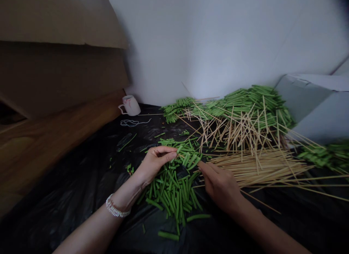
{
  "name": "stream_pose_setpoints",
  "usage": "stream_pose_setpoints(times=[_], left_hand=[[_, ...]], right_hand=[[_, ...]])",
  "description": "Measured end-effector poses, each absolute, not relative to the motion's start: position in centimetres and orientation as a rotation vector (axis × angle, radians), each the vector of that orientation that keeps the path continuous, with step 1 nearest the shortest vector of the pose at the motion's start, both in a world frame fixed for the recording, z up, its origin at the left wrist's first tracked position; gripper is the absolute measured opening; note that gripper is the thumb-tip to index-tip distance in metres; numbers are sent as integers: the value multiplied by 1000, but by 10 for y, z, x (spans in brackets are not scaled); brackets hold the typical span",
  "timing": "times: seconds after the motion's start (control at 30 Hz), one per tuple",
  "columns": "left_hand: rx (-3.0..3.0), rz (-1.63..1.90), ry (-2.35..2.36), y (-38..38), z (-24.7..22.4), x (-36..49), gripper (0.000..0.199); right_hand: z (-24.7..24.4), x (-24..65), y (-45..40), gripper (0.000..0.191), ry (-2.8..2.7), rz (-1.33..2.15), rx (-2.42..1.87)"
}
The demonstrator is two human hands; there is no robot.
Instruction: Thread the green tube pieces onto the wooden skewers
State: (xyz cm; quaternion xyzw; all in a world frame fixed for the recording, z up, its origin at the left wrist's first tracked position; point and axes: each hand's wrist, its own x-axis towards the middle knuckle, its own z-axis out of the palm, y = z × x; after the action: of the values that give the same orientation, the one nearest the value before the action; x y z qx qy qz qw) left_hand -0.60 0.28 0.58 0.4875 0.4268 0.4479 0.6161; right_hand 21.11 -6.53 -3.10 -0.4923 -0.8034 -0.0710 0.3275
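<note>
Over a loose pile of cut green bean pieces (174, 199), my two hands are close together. My left hand (156, 159), with a pearl bracelet at the wrist, pinches a short green bean piece (179, 149) between thumb and fingers. My right hand (219, 181) is closed round a thin bamboo skewer, mostly hidden by the hand and the beans. Several bean pieces (192, 160) sit side by side on this skewer between the hands. Its tip is near my left fingertips.
Bare bamboo skewers (259, 166) lie stacked to the right. Behind them, filled green bean skewers (253, 104) are heaped against the wall. A white mug (131, 105) and a knotted string (132, 123) are at the back left, beside a cardboard box (62, 75). Black plastic sheeting (89, 195) covers the surface.
</note>
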Motion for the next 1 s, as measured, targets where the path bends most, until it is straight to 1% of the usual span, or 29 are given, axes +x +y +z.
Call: stream_pose_setpoints(times=[0.13,0.3,0.53,0.73,0.9,1.0], left_hand=[[1116,1033,936,1,8,-4,23],[1151,1028,951,2,8,-5,19],[1146,961,911,1,3,-5,20],[1151,938,920,-3,2,1,22],[1182,945,911,-3,2,2,19],[1263,920,909,-3,2,1,25]], right_hand=[[-30,212,-65,33,-2106,-146,-1282],[-31,211,-66,33,-2097,-149,-1281],[-31,208,-68,34,-2092,-94,-1272],[-27,205,-69,36,-2127,-176,-1256],[-25,206,-68,36,-2119,-172,-1269],[-24,213,-64,35,-2079,-184,-1275]])
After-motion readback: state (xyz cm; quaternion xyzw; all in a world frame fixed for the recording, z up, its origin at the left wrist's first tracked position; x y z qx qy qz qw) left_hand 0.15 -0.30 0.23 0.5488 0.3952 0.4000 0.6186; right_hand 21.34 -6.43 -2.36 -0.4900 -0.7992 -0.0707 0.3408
